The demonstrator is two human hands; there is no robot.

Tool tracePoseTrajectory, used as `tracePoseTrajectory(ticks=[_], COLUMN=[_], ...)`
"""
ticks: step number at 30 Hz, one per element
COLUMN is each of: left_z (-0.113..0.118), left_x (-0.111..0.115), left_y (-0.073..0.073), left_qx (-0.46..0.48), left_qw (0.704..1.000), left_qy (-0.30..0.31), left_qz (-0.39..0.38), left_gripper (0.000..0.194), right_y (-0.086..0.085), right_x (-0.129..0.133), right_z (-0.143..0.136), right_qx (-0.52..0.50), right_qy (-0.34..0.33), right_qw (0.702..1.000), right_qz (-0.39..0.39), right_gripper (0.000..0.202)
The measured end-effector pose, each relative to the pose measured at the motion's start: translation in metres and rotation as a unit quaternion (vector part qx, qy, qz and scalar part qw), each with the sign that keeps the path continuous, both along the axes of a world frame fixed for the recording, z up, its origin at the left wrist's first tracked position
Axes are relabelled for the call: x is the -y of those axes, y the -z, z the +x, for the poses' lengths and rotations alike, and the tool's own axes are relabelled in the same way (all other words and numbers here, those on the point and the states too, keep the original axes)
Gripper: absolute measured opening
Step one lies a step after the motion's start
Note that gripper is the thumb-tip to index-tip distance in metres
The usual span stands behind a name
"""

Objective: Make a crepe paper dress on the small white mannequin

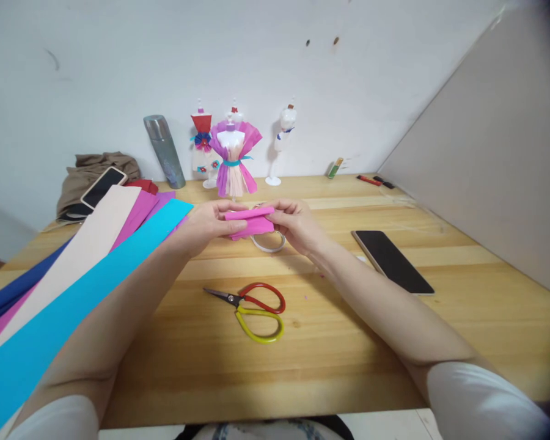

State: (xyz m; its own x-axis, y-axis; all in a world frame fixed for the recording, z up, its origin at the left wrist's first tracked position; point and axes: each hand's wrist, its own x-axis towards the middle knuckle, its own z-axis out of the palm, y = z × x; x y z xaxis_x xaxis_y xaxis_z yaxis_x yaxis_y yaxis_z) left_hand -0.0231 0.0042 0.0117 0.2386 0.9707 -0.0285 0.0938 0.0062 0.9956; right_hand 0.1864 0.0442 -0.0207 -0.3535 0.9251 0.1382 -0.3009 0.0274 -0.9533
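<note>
A small piece of pink crepe paper [256, 225] is stretched between my two hands above the middle of the table, its top edge folded over. My left hand [213, 221] pinches its left end between thumb and fingers. At the right end, my right hand [291, 221] grips the fold with thumb and fingertips. Partly hidden behind the paper lies a roll of tape [269, 247]. Nearer to me, scissors [238, 299] with one red and one yellow handle rest on the wood. Behind my hands stands a mini dress form [231, 153] dressed in purple and cream paper.
More dress forms [284, 131] stand along the wall beside a grey flask [165, 153]. Long crepe paper strips [91, 275] cover the left side. A dark tablet or phone [392, 260] lies right; another phone [104, 187] rests on brown cloth [77, 177]. A glue stick [335, 168] stands behind.
</note>
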Motion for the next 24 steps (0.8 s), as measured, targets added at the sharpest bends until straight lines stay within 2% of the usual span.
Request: tracePoseTrajectory(ticks=[4, 10, 18, 24], left_z=[0.001, 0.001, 0.0, 0.002], left_x=[0.003, 0.004, -0.003, -0.005], left_y=[-0.003, -0.008, 0.006, 0.007], left_qx=[-0.033, -0.016, 0.05, 0.061], left_qw=[0.999, 0.998, 0.998, 0.997], left_qy=[-0.017, 0.051, 0.022, 0.009], left_qz=[0.023, 0.045, -0.017, -0.037], left_gripper=[0.05, 0.052, 0.044, 0.042], right_y=[0.0, 0.0, -0.001, -0.001], right_x=[0.002, 0.002, 0.003, 0.003], right_z=[0.0, 0.0, -0.001, -0.001], right_qx=[0.007, -0.01, -0.011, -0.007], right_qy=[-0.016, -0.041, -0.072, -0.077], right_qw=[1.0, 0.999, 0.995, 0.995], right_qz=[-0.002, -0.022, -0.062, -0.064], right_gripper=[0.02, 0.018, 0.021, 0.022])
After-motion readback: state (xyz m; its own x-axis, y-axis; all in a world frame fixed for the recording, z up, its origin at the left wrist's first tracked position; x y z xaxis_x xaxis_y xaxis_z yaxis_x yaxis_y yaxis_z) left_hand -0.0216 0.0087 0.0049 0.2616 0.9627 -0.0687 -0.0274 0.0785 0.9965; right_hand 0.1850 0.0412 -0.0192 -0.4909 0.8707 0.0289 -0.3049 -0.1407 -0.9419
